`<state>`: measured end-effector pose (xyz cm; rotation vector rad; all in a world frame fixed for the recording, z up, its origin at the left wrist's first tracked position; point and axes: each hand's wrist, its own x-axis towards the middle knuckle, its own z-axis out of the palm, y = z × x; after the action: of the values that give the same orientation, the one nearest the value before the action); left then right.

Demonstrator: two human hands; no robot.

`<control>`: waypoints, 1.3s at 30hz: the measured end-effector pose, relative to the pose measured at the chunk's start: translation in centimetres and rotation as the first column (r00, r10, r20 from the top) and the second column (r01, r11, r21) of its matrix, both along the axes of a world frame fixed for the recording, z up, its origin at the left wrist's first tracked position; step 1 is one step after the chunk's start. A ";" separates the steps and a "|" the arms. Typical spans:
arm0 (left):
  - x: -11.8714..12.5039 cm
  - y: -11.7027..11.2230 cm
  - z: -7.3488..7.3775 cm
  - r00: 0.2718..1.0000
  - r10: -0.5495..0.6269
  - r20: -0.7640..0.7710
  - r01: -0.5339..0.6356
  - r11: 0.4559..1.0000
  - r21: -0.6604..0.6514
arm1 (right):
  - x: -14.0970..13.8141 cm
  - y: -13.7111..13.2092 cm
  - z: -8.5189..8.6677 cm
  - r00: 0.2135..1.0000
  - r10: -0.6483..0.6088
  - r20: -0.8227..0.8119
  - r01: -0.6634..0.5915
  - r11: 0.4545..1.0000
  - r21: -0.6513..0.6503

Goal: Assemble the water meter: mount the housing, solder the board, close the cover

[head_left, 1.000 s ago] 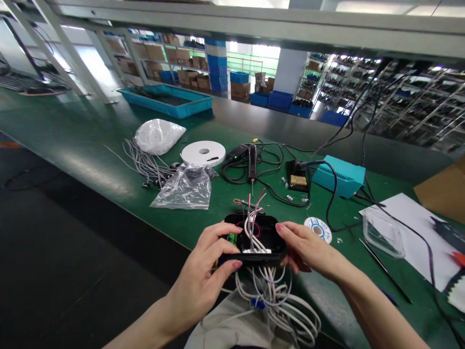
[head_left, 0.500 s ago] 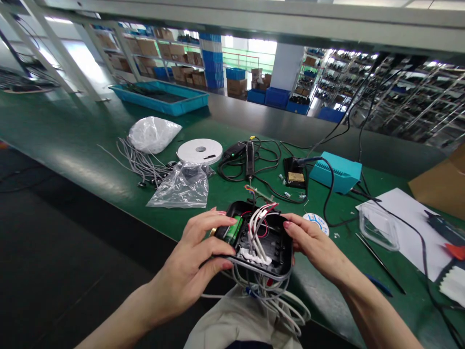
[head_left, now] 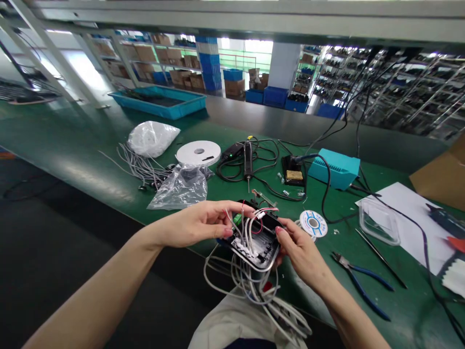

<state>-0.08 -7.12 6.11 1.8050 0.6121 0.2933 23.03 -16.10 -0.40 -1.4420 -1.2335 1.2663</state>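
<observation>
I hold an open black plastic housing [head_left: 258,241] above the front edge of the green bench [head_left: 90,140]. My left hand [head_left: 203,223] grips its left side, thumb and fingers closed round the rim. My right hand [head_left: 298,245] grips the right side, with its fingertips at the rim. Several white wires [head_left: 250,228] and thin red ones rise from inside the housing. A green part [head_left: 238,218] shows at the housing's far left corner. A bundle of white cables [head_left: 254,295] hangs from the housing down to my lap.
On the bench lie a clear plastic bag [head_left: 179,189], a white bag [head_left: 151,138], a white tape roll [head_left: 198,152], an electric screwdriver [head_left: 248,157], a teal soldering station [head_left: 334,168], a solder spool [head_left: 312,223], blue-handled pliers [head_left: 358,283] and a clear container [head_left: 378,223]. A teal tray [head_left: 160,101] stands at the back.
The housing has been turned and tilted, so its near end now points toward my right hand. My left arm has stretched out further across. The hanging cables swung with it.
</observation>
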 end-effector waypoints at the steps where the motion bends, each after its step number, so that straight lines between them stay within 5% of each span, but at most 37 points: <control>1: 0.4 0.3 0.2 0.999 -0.034 0.026 0.036 0.998 -0.058 | 0.0 0.0 0.0 1.000 -0.002 -0.001 0.002 1.000 0.001; 6: 1.6 1.6 -0.1 0.992 -0.082 0.097 0.093 0.988 -0.120 | -0.2 0.0 0.1 1.000 -0.009 -0.006 0.009 1.000 -0.002; 14: 2.1 0.8 -1.0 0.968 0.194 0.157 -0.169 0.973 -0.157 | -0.5 -0.2 0.0 0.994 -0.077 -0.076 0.076 0.997 -0.016; 22: 5.1 -2.8 -1.5 0.745 0.608 0.276 -0.552 0.793 -0.257 | -1.8 -1.7 -0.9 0.939 -0.309 -0.152 0.310 0.951 -0.023; 27: 6.6 -3.3 -2.3 0.701 0.627 0.340 -0.594 0.777 -0.206 | -0.5 -2.1 -1.2 0.979 -0.199 -0.031 0.198 0.979 -0.041; 30: 6.7 -3.1 -2.4 0.700 0.623 0.349 -0.591 0.780 -0.208 | 0.8 -1.1 -0.6 0.957 -0.285 0.052 0.285 0.958 0.023; 39: 5.9 -2.7 -2.1 0.686 0.646 0.336 -0.557 0.763 -0.329 | 1.0 2.4 -0.2 0.910 -0.331 -0.250 0.300 0.941 -0.153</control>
<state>5.78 -9.85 3.99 1.2239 0.8718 1.0257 24.07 -13.72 -0.62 -1.4216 -0.7210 1.2710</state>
